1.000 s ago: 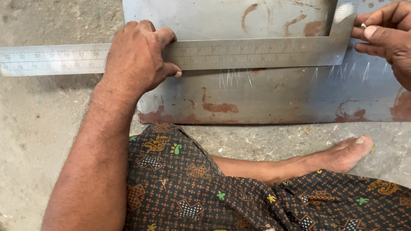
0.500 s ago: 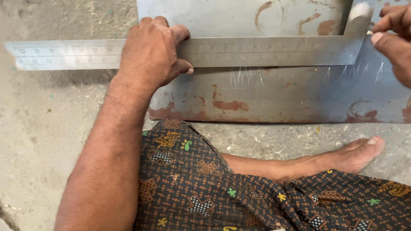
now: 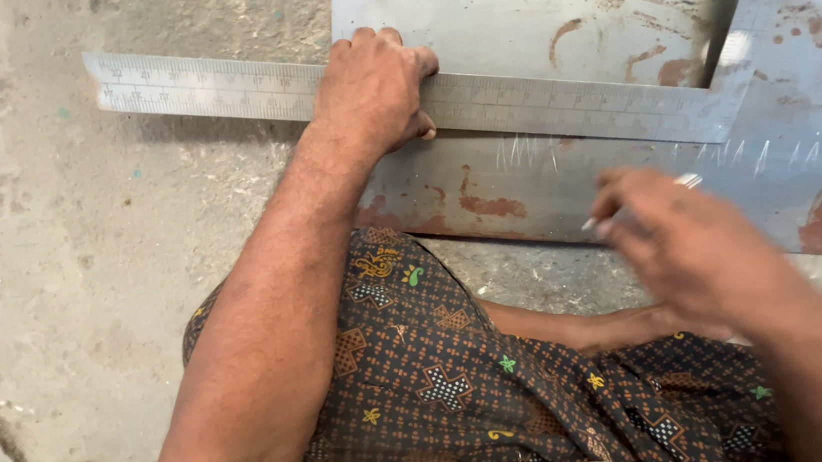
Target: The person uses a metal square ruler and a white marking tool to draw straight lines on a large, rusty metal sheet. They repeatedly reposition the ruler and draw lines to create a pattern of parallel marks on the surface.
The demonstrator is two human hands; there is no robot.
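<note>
The big steel square (image 3: 539, 103) is flat, grey and L-shaped, and it lies across the rusty metal sheet (image 3: 530, 8) on the concrete floor (image 3: 85, 292). Your left hand (image 3: 372, 89) presses it down with bent fingers. Your blurry right hand (image 3: 699, 243) pinches a thin metal scriber (image 3: 683, 182) over the sheet.

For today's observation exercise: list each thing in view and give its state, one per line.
Left hand: pressed flat on the square.
Square: lying flat on the sheet, long arm jutting past its left edge.
Right hand: blurred, holding a scriber.
Scriber: thin, held above the sheet.
Sheet: flat on the floor, rust-stained, scratched below the square.
</note>
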